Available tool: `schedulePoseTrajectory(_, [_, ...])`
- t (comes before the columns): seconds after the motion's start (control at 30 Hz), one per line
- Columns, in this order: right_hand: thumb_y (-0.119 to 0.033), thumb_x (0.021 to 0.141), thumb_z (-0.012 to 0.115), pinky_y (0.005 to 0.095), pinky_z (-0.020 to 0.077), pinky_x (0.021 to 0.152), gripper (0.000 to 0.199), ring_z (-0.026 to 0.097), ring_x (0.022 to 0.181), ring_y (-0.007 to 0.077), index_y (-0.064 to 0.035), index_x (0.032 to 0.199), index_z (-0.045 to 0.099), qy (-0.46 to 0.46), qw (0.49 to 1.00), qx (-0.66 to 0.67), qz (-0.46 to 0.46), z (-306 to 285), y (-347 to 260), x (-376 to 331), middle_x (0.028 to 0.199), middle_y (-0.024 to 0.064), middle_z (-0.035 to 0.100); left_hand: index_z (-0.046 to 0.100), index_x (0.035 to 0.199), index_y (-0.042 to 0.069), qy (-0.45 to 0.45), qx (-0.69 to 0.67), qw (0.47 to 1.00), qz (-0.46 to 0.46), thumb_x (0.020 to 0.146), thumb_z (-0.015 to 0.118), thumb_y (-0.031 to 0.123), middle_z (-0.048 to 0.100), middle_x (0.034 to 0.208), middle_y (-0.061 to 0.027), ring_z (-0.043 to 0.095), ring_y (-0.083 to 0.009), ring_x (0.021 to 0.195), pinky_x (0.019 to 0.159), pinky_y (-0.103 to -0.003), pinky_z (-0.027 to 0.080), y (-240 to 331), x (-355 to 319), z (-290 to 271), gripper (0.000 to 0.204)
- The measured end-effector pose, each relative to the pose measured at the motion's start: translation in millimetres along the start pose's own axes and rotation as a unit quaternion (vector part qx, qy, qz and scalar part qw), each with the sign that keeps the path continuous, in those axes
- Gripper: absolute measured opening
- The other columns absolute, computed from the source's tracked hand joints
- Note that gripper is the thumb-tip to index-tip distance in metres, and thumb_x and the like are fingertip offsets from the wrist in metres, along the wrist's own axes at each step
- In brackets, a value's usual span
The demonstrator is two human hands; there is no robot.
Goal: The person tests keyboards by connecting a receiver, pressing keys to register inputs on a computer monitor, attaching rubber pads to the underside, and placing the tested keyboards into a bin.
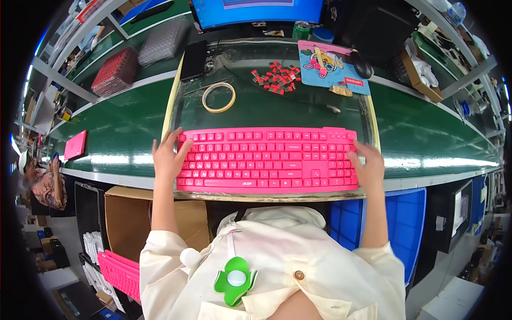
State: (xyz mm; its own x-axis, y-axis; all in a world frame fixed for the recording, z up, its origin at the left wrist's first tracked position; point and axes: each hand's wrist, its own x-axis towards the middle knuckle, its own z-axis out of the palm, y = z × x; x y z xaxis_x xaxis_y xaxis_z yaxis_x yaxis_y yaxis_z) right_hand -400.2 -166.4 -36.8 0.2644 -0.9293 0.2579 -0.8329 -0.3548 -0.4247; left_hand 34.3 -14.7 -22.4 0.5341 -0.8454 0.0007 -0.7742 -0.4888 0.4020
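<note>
A bright pink full-size keyboard (266, 166) lies across the near side of the bench, keys up and its long side facing me. My left hand (167, 159) grips its left end, the thumb over the edge keys and the other fingers spread along the outer side. At the opposite end my right hand (370, 165) has its thumb and fingers against the right edge by the number keys. Undersides of both grips are hidden. Beyond the keyboard sit a roll of tape (218, 110) and a loose pile of small red-and-silver pieces (275, 78).
A colourful mouse pad (314, 79) with a black mouse (362, 66) lies far right. Back left are a black flat device (193, 60) and a wrapped red stack (114, 71). Below stand a cardboard box (127, 213), pink keyboards (120, 273) and blue crates (399, 224). Another person (49, 186) is far left.
</note>
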Motion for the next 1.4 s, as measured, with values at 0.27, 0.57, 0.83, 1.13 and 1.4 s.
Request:
schedulePoseTrajectory(0.27, [-0.024, 0.08, 0.057, 0.0407, 0.0466, 0.069, 0.018, 0.062, 0.08, 0.0294, -0.013, 0.088, 0.069, 0.037, 0.984, -0.057, -0.165, 49, -99, 123, 0.087, 0.0044, 0.068, 0.029, 0.142, 0.011, 0.024, -0.148, 0.989, 0.016, 0.088, 0.05, 0.032, 0.034, 0.144, -0.0116, 0.025, -0.0296, 0.136, 0.109, -0.048, 0.015, -12, -36, 31, 0.061])
schedulePoseTrajectory(0.57, [-0.014, 0.076, 0.055, 0.0384, 0.0472, 0.066, 0.01, 0.06, 0.074, 0.0337, -0.0067, 0.079, 0.062, -0.035, 0.987, -0.043, -0.15, 105, -106, 156, 0.081, 0.0104, 0.065, 0.032, 0.139, 0.009, 0.113, -0.152, 0.98, 0.061, 0.087, 0.051, 0.026, 0.031, 0.145, -0.0149, 0.022, -0.0359, 0.135, 0.109, -0.047, 0.019, -9, -39, 41, 0.058])
schedulePoseTrajectory(0.83, [0.002, 0.076, 0.058, 0.0253, 0.0462, 0.066, 0.024, 0.06, 0.071, 0.0172, -0.0064, 0.098, 0.059, -0.093, 0.95, 0.298, -0.021, 30, -36, 104, 0.078, 0.0064, 0.061, 0.039, 0.134, 0.008, 0.141, -0.164, 0.973, 0.076, 0.086, 0.054, 0.022, 0.037, 0.14, -0.014, 0.026, -0.0353, 0.134, 0.108, -0.045, 0.022, -13, -45, 42, 0.053])
schedulePoseTrajectory(1.13, [0.007, 0.081, 0.053, 0.0211, 0.0437, 0.068, 0.035, 0.057, 0.073, 0.011, -0.0091, 0.113, 0.058, -0.2, 0.831, 0.518, 0.03, 43, -3, 92, 0.08, 0.0051, 0.056, 0.045, 0.13, 0.008, 0.136, -0.18, 0.971, 0.075, 0.086, 0.054, 0.019, 0.042, 0.137, -0.0126, 0.03, -0.0334, 0.132, 0.107, -0.043, 0.024, -10, -44, 42, 0.046])
schedulePoseTrajectory(1.4, [0.006, 0.083, 0.051, 0.0201, 0.0428, 0.066, 0.035, 0.053, 0.07, 0.0097, -0.0058, 0.115, 0.058, -0.195, 0.862, 0.467, -0.009, 38, -6, 92, 0.079, 0.0036, 0.055, 0.042, 0.133, 0.007, 0.083, -0.231, 0.969, 0.041, 0.087, 0.052, 0.016, 0.043, 0.137, -0.0132, 0.029, -0.0328, 0.133, 0.106, -0.041, 0.026, -15, -40, 37, 0.048])
